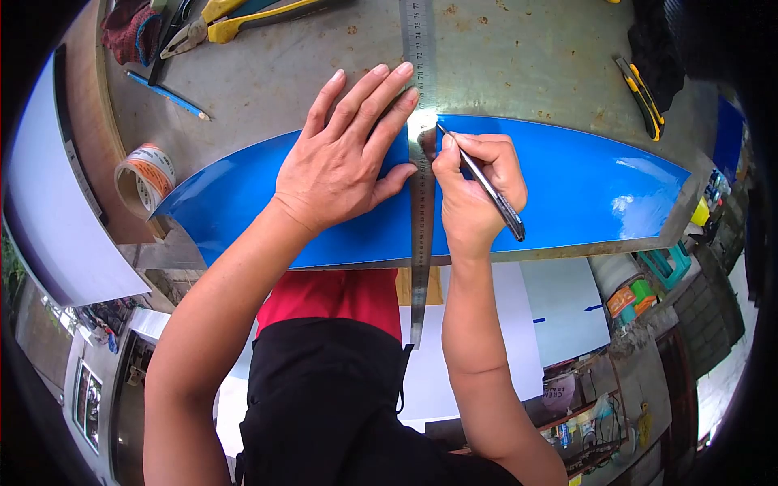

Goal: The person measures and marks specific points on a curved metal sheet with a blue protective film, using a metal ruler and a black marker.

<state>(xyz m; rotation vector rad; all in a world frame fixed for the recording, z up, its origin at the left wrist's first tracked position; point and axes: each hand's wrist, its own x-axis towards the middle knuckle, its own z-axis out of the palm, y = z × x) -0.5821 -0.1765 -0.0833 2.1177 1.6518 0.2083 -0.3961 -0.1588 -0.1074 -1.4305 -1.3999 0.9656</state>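
Note:
A glossy blue curved sheet (559, 186) lies across the metal worktable. A long steel ruler (420, 206) crosses it from the far side and sticks out past the near table edge. My left hand (340, 154) lies flat with fingers spread on the sheet, its fingertips and thumb at the ruler's left edge. In my right hand (478, 190) is a dark slim pen (496, 198), gripped for writing. Its tip touches near the ruler's right edge, close to the far rim of the sheet.
Far left lie pliers (219, 31), a knit glove (130, 34) and a blue pencil (168, 95). A tape roll (146, 176) stands by the sheet's left end. A yellow utility knife (642, 97) is at the right. White sheets (478, 340) sit below the table edge.

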